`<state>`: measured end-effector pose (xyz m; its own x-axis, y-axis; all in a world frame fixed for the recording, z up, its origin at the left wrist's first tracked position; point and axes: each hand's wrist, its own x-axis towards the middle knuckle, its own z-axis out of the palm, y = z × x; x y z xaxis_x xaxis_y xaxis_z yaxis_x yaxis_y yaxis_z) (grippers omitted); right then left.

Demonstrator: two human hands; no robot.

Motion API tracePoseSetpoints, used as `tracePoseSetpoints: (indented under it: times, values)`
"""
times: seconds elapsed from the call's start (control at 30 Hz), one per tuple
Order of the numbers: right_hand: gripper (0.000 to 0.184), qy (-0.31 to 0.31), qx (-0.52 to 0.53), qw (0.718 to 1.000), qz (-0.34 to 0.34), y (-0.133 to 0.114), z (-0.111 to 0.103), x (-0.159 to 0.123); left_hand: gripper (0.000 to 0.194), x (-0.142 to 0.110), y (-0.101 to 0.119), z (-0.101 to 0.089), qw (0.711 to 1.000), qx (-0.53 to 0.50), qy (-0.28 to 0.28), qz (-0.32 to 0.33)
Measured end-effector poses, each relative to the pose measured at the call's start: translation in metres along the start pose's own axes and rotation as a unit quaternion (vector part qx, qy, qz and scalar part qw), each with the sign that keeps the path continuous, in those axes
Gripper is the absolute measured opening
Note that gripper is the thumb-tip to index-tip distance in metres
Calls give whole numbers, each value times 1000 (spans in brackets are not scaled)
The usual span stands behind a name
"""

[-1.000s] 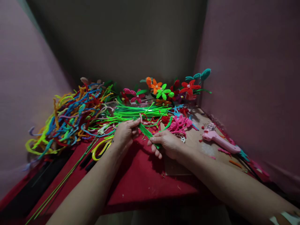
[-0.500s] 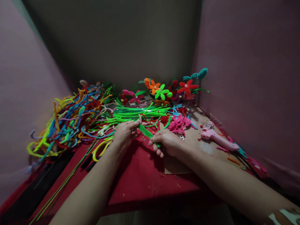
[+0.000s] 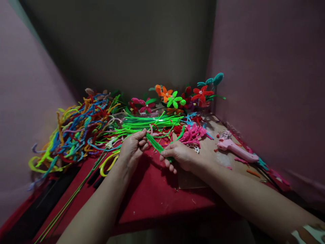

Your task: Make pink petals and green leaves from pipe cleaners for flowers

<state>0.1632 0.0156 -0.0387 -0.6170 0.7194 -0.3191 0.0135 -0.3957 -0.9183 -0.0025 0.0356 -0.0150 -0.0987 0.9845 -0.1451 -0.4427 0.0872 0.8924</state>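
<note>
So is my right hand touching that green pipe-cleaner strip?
Touching. The head view shows the right hand pinching the green pipe-cleaner strip near its lower end, thumb laid across it.

I was in a small craft corner between pinkish walls (image 3: 266, 84), in a home or a workshop, I couldn't tell which. My red-covered worktop (image 3: 157, 206) carried heaped coloured fuzzy stems (image 3: 76, 132) at left, fuzzy flowers (image 3: 174, 100) on the far side and a pink handheld tool (image 3: 238, 151) at right.
</note>
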Motion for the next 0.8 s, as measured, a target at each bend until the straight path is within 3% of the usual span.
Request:
tracePoseSetpoints:
  times: [0.13,0.3,0.47,0.53,0.63,0.7,0.8]
  values:
    - [22,20,-24,999,-14,2,8,-3,9,-3,0,0,999,42,-1,34]
    - [22,29,-16,999,-11,9,17,-6,22,-8,4,-4,990,125,6,61]
    - [26,9,10,999,31,16,24,-9,19,1,13,-19,977,202,-61,-39]
    - [27,-2,26,999,41,18,24,-9,14,2,18,-21,970,239,-36,19]
    - [25,-4,25,999,40,17,20,-7,18,-8,26,-14,937,297,28,183]
    - [25,-6,14,999,45,14,16,-7,13,-20,29,-6,909,339,-6,242]
    - [23,-5,-4,999,49,7,10,-8,11,-34,29,6,865,415,-144,243]
